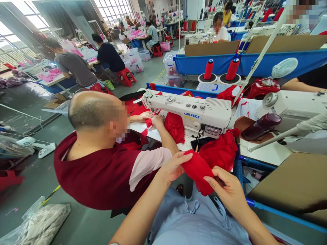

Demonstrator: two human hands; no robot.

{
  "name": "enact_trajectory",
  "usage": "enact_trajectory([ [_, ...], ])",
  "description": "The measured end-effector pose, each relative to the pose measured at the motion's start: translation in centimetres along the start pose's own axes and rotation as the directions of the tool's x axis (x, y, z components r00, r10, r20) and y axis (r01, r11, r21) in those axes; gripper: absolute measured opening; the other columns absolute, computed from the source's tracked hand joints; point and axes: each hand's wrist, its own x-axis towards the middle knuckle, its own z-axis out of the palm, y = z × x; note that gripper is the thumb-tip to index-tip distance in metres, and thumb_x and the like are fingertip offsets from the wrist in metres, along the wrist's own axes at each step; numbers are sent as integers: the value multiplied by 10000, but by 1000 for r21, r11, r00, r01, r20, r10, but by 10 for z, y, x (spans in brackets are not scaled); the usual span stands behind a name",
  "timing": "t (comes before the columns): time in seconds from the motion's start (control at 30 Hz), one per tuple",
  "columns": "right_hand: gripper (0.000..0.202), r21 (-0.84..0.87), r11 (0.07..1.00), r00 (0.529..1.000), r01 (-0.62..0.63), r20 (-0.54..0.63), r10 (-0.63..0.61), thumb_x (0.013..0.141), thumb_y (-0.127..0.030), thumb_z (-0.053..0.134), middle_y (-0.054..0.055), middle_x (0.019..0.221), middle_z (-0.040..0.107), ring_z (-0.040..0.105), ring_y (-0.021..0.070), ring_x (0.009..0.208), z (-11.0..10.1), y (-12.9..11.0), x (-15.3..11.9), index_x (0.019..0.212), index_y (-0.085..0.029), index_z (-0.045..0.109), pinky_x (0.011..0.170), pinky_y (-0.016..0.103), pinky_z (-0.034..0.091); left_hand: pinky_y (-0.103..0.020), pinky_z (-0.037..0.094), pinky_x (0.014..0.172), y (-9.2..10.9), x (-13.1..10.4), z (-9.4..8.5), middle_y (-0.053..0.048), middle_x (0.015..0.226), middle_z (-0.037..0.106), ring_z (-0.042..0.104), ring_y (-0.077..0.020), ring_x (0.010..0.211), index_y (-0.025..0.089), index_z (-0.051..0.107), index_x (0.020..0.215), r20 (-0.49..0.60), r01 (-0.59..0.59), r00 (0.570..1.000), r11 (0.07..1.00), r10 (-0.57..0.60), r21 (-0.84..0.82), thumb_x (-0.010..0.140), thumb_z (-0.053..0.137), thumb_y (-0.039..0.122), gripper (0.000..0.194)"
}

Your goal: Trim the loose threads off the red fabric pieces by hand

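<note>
Between my two hands a piece of red fabric point(198, 172) is stretched out above my lap. My left hand point(176, 166) pinches its upper left end, thumb on top. On the lower right edge my right hand point(224, 185) grips the cloth between thumb and fingers. Just beyond lies a heap of red fabric point(219, 149) on the sewing table, close to the base of a white sewing machine point(189, 112). A co-worker in a dark red top point(102, 173) sits at that machine, both hands on red cloth near the needle.
Red thread cones point(208, 70) stand behind the machine. To my right are a second sewing machine point(293, 107), a dark red bottle point(262, 126) and a large cardboard sheet point(288, 183). A plastic bag point(48, 221) lies on the floor at left. Other people work at tables farther back.
</note>
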Motion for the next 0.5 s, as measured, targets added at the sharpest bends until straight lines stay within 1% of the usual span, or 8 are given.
enact_trajectory([
  [0.1,336,2,1000,1000,8,3,-8,914,-386,571,-34,564,473,416,110,483,0,-1,0,633,-202,555,451,221,335,-206,431,622,3,-1,-1,-41,692,716,623,-115,594,112,739,768,18,-30,999,995,28,94,527,904,314,356],
  [0.2,363,-11,1000,1000,-18,-17,18,905,-407,582,-40,548,455,395,105,470,2,0,0,609,-201,539,438,220,321,-212,427,621,1,-1,3,-46,683,704,608,-112,588,99,735,756,37,-34,999,995,30,99,506,909,378,413],
  [0.27,375,-15,999,999,-33,-20,33,902,-418,581,-41,544,442,379,104,467,2,1,0,601,-201,528,433,223,312,-222,434,637,-2,0,8,-55,693,702,608,-118,598,94,724,748,12,-51,999,995,50,87,498,907,407,440],
  [0.37,362,-18,999,999,-41,2,41,903,-413,579,-38,554,445,377,106,476,3,1,-1,612,-205,516,436,225,310,-230,442,652,-8,4,16,-46,701,699,605,-119,606,111,701,745,-63,-110,991,992,114,63,525,897,388,405],
  [0.43,348,-11,1000,1000,-29,8,30,926,-373,544,-38,565,441,391,106,485,4,0,-2,623,-207,498,447,222,322,-221,427,616,-10,5,20,-22,666,678,583,-107,576,130,670,710,-91,-137,986,989,141,58,546,886,372,364],
  [0.5,354,1,1000,1000,-2,0,2,957,-315,479,-41,569,414,392,105,489,7,-2,-2,619,-212,455,457,220,329,-211,399,570,-11,6,22,4,621,645,551,-94,538,143,635,671,-95,-149,983,987,155,62,567,871,361,338],
])
